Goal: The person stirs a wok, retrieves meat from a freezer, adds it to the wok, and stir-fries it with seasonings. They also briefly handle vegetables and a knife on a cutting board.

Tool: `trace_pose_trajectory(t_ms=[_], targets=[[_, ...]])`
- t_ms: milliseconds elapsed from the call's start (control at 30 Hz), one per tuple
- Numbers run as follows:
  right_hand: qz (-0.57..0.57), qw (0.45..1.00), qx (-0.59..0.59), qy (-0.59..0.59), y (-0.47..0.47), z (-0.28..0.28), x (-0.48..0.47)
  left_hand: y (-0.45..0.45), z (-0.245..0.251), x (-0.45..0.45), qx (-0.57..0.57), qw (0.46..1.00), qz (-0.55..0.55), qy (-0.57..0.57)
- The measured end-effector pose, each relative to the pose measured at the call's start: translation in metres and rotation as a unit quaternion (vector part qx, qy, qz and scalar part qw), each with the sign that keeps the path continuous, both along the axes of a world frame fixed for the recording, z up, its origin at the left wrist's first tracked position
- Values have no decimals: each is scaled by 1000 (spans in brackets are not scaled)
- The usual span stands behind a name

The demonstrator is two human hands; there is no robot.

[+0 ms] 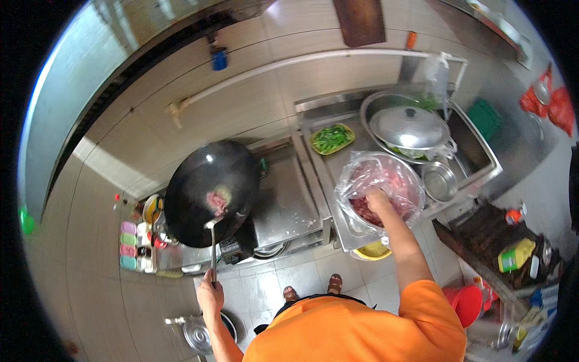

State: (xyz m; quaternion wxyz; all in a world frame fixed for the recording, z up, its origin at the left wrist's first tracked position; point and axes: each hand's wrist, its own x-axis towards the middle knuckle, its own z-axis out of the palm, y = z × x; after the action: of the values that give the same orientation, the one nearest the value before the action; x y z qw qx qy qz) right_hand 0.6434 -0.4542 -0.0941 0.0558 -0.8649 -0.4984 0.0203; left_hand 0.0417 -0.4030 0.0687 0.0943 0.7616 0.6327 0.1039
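My left hand [211,292] is closed around the handle of a metal wok ladle [213,244], whose head rests at the near rim of a black wok [190,181]. Some sliced raw-looking meat [218,202] lies inside the wok. My right hand [377,201] reaches into a large round basin [423,192] partly covered by clear plastic film [357,174]. Dark red meat [364,210] shows beside that hand, whose fingers are mostly hidden, so its grip cannot be made out.
Chopped greens fill a yellow-rimmed dish [332,138] behind the basin. A lidded metal pot [411,126] and a small metal pan [438,181] stand at the sink. Seasoning containers [128,250] line the left side. Below the counter are a yellow basin [373,251] and a red bucket [466,303].
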Motion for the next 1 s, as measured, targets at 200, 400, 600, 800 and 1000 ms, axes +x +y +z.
trace_pose_trajectory(t_ms=[200, 400, 600, 800, 1000], targets=[[-28, 982, -94, 160, -20, 69, 23, -21, 10, -11, -27, 991, 51, -123], [-23, 973, -125, 192, -42, 123, -2, -9, 9, -31, -90, 979, 57, -174], [-99, 913, 164, 360, -76, 110, -57, 3, 16, -70, -165, 946, 89, -266], [-113, 872, 330, 344, -62, 145, -107, 25, 25, -109, -160, 953, 64, -249], [34, 773, 387, 502, 38, 214, -209, 48, 21, -145, -172, 948, 30, -267]])
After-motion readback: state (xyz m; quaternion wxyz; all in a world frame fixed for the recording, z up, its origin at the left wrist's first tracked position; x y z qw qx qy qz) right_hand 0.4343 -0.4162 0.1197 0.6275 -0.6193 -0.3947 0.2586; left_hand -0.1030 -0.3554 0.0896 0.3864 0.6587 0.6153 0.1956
